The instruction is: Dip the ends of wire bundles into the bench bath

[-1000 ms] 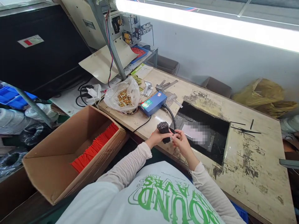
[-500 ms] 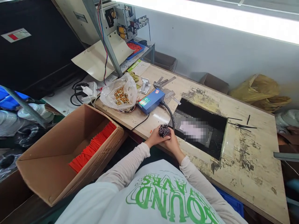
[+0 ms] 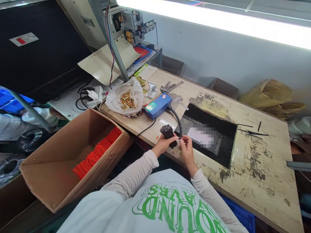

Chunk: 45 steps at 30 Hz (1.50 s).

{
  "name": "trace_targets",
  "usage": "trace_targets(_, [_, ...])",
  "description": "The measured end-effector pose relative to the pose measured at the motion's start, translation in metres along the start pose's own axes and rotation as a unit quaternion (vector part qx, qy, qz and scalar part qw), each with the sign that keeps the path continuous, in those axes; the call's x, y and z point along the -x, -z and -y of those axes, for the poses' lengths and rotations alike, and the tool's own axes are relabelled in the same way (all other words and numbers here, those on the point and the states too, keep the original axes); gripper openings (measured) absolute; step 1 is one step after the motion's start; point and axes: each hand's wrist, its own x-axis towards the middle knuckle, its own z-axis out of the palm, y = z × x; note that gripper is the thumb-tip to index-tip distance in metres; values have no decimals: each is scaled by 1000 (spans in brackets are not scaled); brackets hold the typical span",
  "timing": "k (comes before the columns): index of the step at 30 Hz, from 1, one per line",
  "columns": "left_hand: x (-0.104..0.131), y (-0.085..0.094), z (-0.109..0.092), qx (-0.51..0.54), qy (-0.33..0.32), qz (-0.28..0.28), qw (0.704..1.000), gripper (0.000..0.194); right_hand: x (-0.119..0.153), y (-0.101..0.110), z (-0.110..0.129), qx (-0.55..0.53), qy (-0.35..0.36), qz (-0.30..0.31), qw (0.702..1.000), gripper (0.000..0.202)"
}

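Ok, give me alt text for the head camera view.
A person's left hand holds a bundle of black wires over a worn workbench, right hand beside it. A cardboard box of red wires sits left.

Left: cardboard box [image 3: 48,168] with red strips [image 3: 97,152]. On the worn table [image 3: 262,168]: plastic bag [image 3: 126,97], blue device [image 3: 157,106].

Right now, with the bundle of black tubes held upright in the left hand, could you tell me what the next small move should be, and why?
Probably the right hand should pinch one piece off the bundle of black tubes. The left hand grips the bundle near its base at the table edge, and the right fingertips sit beside it, seemingly holding nothing.
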Motion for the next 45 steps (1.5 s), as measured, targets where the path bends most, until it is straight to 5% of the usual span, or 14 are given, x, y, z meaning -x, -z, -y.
trace_targets(4, [4,-26,-5,168,69,-25,983,36,8,-2,11,-24,17,-24,999,28])
trace_targets(8, [5,-43,-3,206,140,-55,967,33,10,-10,20,-34,-4,-84,996,31])
trace_targets(17, [-2,-71,14,273,146,-21,951,41,-9,21,19,24,-42,-173,984,29])
trace_targets(21, [7,-49,26,142,132,-28,981,45,-31,72,15,137,-8,-188,972,32])
trace_targets(24, [13,-11,30,-90,-34,-84,992,48,-52,117,8,254,27,-186,949,30])
trace_targets(27, [10,27,26,-326,-232,-99,911,37,-74,148,-2,369,31,-151,917,26])
trace_targets(30, [2,52,21,-474,-342,-96,806,31,-94,161,-14,471,26,-89,877,23])
trace_targets(34, [-4,63,25,-544,-376,-94,744,29,-112,161,-27,576,3,-7,817,21])
trace_targets(45, [-3,62,29,-557,-361,-72,745,29,-135,155,-46,700,-27,59,712,28])
